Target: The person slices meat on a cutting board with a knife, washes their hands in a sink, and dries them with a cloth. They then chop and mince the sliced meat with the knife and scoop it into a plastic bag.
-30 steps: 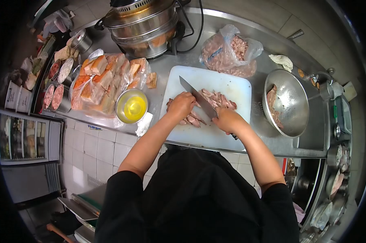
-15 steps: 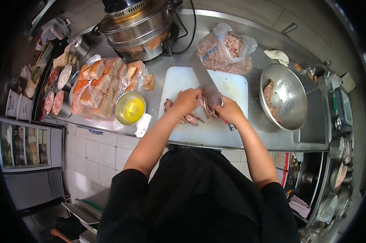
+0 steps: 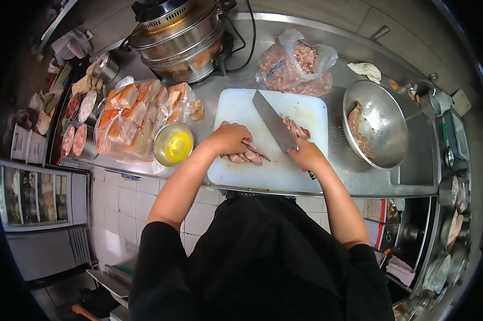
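At the board [image 3: 236,179], your right hand [image 3: 306,156] grips the knife [image 3: 276,123]; your left hand [image 3: 230,140], closure unclear, covers meat [image 3: 246,157]: likely slippery, hold its top.

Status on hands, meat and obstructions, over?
Right hand gripping cleaver. Left hand on meat. Second pile right of cleaver. Nothing seen blocking board.

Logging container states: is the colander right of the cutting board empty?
Not empty: the colander holds meat along its left side.
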The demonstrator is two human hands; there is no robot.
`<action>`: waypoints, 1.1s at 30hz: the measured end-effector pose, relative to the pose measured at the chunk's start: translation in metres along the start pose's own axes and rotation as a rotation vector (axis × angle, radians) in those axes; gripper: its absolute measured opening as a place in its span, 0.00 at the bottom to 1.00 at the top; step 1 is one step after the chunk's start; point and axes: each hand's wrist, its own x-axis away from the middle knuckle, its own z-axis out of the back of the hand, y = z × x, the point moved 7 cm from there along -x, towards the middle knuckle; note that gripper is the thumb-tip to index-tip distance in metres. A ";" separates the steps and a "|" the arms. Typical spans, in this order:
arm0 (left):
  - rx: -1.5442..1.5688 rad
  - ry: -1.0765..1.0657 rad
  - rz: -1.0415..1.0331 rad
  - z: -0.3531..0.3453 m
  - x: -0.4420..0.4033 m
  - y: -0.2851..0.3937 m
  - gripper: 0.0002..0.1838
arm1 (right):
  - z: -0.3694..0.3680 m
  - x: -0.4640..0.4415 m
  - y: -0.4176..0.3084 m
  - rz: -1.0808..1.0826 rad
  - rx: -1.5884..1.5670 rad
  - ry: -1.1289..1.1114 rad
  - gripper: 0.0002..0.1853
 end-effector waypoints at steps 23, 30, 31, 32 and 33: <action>-0.100 0.171 -0.108 -0.006 -0.061 0.010 0.15 | -0.006 0.006 -0.001 -0.035 0.020 0.018 0.20; 0.029 0.471 -0.034 -0.007 -0.009 0.020 0.12 | -0.004 0.014 -0.001 -0.035 0.067 0.046 0.21; 0.087 0.549 -0.026 -0.007 -0.003 0.021 0.12 | -0.004 0.015 -0.001 0.030 0.173 0.093 0.20; 0.092 0.553 -0.021 -0.010 -0.003 0.022 0.13 | -0.006 0.017 -0.002 0.095 0.280 0.136 0.19; 0.097 0.535 -0.026 -0.015 -0.007 0.021 0.13 | -0.001 0.028 -0.006 0.079 0.270 0.129 0.19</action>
